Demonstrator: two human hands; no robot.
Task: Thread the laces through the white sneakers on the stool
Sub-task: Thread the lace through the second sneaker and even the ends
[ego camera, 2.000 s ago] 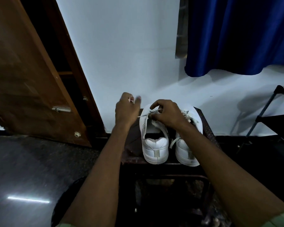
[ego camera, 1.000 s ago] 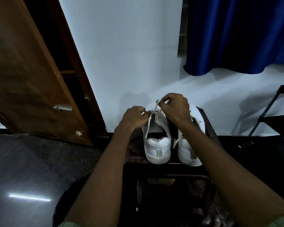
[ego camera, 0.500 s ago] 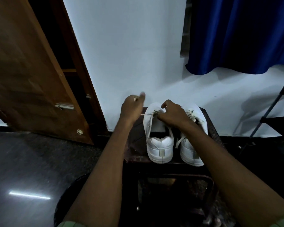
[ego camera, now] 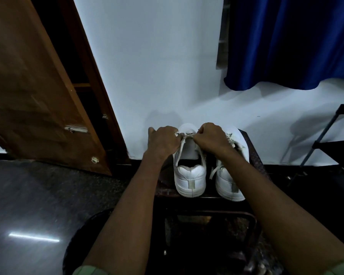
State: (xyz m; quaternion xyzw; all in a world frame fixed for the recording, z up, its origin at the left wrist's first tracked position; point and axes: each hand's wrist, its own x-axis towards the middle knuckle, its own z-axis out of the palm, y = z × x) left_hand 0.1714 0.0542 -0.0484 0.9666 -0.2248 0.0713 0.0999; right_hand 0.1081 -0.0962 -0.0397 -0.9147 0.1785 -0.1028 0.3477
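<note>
Two white sneakers stand side by side on a dark stool (ego camera: 167,190), heels toward me. Over the left sneaker (ego camera: 190,175), my left hand (ego camera: 163,140) and my right hand (ego camera: 212,138) come together near its front eyelets. Both pinch the white lace (ego camera: 184,138), which runs down from my fingers along the shoe's left side. The right sneaker (ego camera: 229,183) is partly hidden by my right forearm; a loose lace end (ego camera: 214,171) hangs by its heel.
The stool stands against a white wall (ego camera: 157,66). A brown wooden door (ego camera: 32,92) leans open at left. A blue curtain (ego camera: 290,40) hangs at upper right, with a black metal rack (ego camera: 326,139) below it. Dark polished floor (ego camera: 38,205) spreads at lower left.
My left hand, which had drawn the lace out to the left, has come back to the shoe. Both hands now meet over the front eyelets.
</note>
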